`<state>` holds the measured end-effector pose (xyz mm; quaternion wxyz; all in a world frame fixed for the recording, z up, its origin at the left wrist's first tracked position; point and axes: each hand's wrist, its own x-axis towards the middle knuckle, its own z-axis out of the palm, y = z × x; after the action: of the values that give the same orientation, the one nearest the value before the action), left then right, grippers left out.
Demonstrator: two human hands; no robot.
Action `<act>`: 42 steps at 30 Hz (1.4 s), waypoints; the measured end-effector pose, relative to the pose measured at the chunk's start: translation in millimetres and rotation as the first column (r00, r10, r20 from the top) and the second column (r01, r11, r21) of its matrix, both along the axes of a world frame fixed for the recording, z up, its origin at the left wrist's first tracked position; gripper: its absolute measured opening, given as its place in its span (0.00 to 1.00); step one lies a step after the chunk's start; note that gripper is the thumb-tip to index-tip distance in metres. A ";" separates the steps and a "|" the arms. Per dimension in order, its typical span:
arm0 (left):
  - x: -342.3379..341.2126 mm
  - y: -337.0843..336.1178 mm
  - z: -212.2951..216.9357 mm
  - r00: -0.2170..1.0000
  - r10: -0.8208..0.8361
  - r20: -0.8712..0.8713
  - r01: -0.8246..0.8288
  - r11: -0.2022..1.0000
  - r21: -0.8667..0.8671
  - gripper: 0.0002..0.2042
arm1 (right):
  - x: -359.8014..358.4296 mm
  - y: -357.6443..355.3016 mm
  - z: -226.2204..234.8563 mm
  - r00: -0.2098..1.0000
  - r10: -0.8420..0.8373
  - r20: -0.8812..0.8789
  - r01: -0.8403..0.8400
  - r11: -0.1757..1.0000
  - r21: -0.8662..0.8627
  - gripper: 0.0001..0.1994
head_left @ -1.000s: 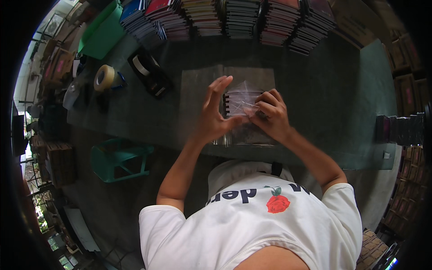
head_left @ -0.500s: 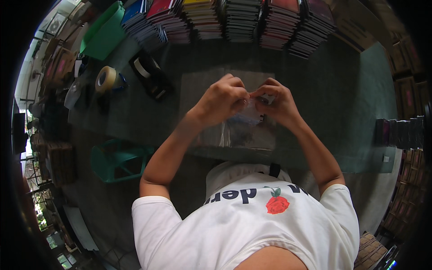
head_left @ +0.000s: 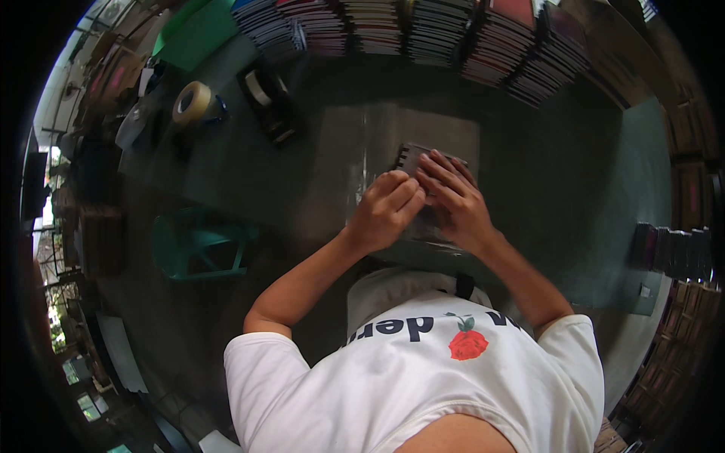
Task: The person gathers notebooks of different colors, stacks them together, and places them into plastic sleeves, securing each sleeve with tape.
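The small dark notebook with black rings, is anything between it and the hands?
Nothing visible: the right hand lies over the small, dark, ring-bound notebook, and the left hand is at its near side, though anything see-through might not show.

left hand point(head_left: 389, 208) drawn nearer; right hand point(head_left: 462, 202) uncurled.

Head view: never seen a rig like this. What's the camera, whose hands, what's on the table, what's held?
There's no robot here: these are a person's bare hands, seen from above by the left of two head-worn fisheye cameras, so straight edges bend. On the green table lie clear plastic sheets, a black tape dispenser and a pale tape roll, with notebook stacks along the far side. The right hand spreads over a small dark ring-bound booklet; the left hand has bent fingers at its near-left edge. Exact grip is hidden.
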<state>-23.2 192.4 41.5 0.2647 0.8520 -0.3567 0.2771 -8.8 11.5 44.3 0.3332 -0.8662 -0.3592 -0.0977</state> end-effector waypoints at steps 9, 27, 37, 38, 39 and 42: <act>80.7 160.1 -9.7 0.513 0.732 -0.449 -0.859 0.436 -0.269 0.11 | -1.3 3.7 -7.0 0.992 -0.090 0.094 0.084 0.994 0.068 0.11; 47.9 163.4 -5.8 0.313 0.686 -0.657 -0.786 0.576 0.226 0.07 | 2.2 4.1 -12.6 0.995 -0.027 0.098 0.014 0.992 0.127 0.25; -20.5 -39.6 -7.2 0.556 0.071 -0.828 -0.664 0.638 -0.391 0.09 | 0.1 -2.9 -5.7 0.998 0.021 -0.057 -0.014 0.993 0.120 0.32; -21.3 -37.8 -16.2 0.588 0.100 -0.802 -0.657 0.637 -0.403 0.10 | 0.0 -2.3 -4.0 0.999 0.022 -0.041 -0.018 0.993 0.113 0.32; -22.6 -34.5 -33.6 0.619 0.127 -0.775 -0.650 0.637 -0.414 0.11 | -0.3 -1.4 -2.0 0.999 0.023 -0.025 -0.020 0.994 0.105 0.32; -23.9 -27.7 -62.4 0.654 0.176 -0.736 -0.640 0.647 -0.414 0.14 | 0.0 0.4 -1.9 0.999 0.035 -0.011 -0.034 0.992 0.119 0.33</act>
<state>-47.1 164.7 -20.9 0.5688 0.8068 0.0907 0.1319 -8.8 11.9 42.4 0.3882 -0.8392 -0.3655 -0.1073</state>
